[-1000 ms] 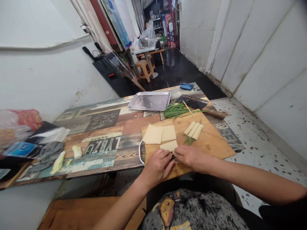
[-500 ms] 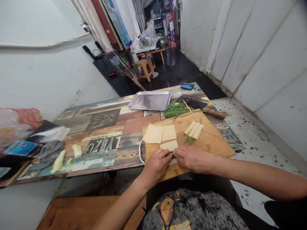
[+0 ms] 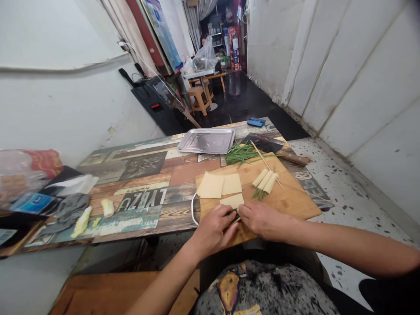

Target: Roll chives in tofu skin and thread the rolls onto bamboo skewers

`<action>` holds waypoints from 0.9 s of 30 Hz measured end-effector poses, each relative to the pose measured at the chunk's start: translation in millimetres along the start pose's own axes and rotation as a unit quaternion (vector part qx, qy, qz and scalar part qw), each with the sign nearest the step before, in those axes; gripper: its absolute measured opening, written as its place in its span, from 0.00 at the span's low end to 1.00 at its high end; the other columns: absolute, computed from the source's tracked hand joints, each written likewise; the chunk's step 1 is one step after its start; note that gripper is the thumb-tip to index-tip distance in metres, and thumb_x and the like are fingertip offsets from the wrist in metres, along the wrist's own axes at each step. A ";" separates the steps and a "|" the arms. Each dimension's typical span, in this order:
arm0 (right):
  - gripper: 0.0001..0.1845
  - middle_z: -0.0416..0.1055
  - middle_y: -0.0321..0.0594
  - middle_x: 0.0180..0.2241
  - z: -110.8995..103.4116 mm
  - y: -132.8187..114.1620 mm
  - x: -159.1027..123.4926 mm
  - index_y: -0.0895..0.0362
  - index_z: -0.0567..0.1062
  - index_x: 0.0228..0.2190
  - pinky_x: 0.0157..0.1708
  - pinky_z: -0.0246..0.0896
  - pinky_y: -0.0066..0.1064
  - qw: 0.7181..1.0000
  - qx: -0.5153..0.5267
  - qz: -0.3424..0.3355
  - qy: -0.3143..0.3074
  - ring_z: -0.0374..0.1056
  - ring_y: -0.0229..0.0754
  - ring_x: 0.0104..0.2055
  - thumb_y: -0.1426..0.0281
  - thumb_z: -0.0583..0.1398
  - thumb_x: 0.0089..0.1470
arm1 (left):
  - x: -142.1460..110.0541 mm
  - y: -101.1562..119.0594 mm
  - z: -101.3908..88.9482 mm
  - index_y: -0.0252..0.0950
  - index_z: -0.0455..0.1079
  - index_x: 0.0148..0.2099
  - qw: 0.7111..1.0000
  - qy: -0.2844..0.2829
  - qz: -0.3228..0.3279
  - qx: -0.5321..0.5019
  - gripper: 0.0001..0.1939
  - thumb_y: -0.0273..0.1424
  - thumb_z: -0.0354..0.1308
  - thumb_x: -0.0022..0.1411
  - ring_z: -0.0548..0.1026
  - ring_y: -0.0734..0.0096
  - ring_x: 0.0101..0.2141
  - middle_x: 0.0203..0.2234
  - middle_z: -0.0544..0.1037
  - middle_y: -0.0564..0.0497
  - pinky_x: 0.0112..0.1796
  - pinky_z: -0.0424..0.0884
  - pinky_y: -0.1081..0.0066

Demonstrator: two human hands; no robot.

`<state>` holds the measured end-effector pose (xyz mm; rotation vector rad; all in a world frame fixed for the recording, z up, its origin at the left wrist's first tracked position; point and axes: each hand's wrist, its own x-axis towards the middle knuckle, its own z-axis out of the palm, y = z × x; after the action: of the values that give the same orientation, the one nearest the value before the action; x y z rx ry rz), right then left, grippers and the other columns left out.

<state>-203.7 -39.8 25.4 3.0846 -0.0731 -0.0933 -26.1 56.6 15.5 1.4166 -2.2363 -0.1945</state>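
The left hand [image 3: 213, 228] and the right hand [image 3: 262, 219] meet at the near edge of a wooden cutting board [image 3: 285, 203], both clamped with bent fingers on a thin, pale yellow, square sheet [image 3: 232, 200] with slender green stalks [image 3: 234, 214] across it. The sheet's far part lies flat on the board; its near part is mostly hidden by the fingers. Just beyond, two more pale yellow sheets [image 3: 211, 185] lie overlapping. To their right sit three pale yellow rolls [image 3: 265, 180] side by side, green ends poking out towards the right hand (a thin wooden skewer [image 3: 259, 154] lies close by, its near end beside them). A heap of long green stalks [image 3: 241, 153] rests at the board's far edge, near a dark-bladed cleaver with a brown wooden handle [image 3: 293, 157]. On the wood-patterned bench [image 3: 183, 174], a shallow silver metal tray [image 3: 207, 141] stands left of the heap.
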 end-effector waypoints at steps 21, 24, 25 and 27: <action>0.08 0.70 0.39 0.29 6.9 32.0 5.9 0.61 0.77 0.25 0.32 0.55 0.26 0.875 0.443 0.139 0.136 0.64 0.35 0.31 0.72 0.62 0.54 | -2.8 -9.4 10.7 0.36 0.76 0.40 0.987 0.127 -0.059 -0.075 0.07 0.27 0.57 0.64 0.75 0.72 0.33 0.32 0.79 0.49 0.36 0.71 0.72; 0.06 0.70 0.38 0.29 3.5 32.6 8.2 0.61 0.77 0.26 0.32 0.54 0.26 0.873 0.451 0.145 0.118 0.64 0.35 0.32 0.74 0.62 0.53 | -1.8 -8.5 8.8 0.36 0.77 0.40 0.986 0.102 -0.105 -0.077 0.08 0.28 0.56 0.64 0.73 0.71 0.33 0.31 0.77 0.48 0.34 0.69 0.72; 0.06 0.70 0.38 0.29 2.8 32.5 9.1 0.61 0.77 0.25 0.32 0.54 0.26 0.873 0.451 0.147 0.113 0.64 0.36 0.32 0.75 0.62 0.53 | -1.6 -8.6 8.6 0.36 0.77 0.39 0.985 0.097 -0.119 -0.083 0.08 0.28 0.56 0.64 0.73 0.72 0.32 0.30 0.77 0.49 0.34 0.69 0.73; 0.07 0.69 0.38 0.28 1.5 32.2 10.4 0.61 0.76 0.24 0.32 0.54 0.26 0.875 0.446 0.153 0.106 0.63 0.36 0.31 0.75 0.61 0.53 | -1.5 -9.2 8.4 0.37 0.78 0.38 0.981 0.091 -0.140 -0.100 0.08 0.28 0.56 0.64 0.72 0.72 0.32 0.29 0.76 0.49 0.34 0.68 0.73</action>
<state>-194.9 -72.5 25.1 3.8917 -0.8086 0.4135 -21.9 52.6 4.3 1.5647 -1.8104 -0.3580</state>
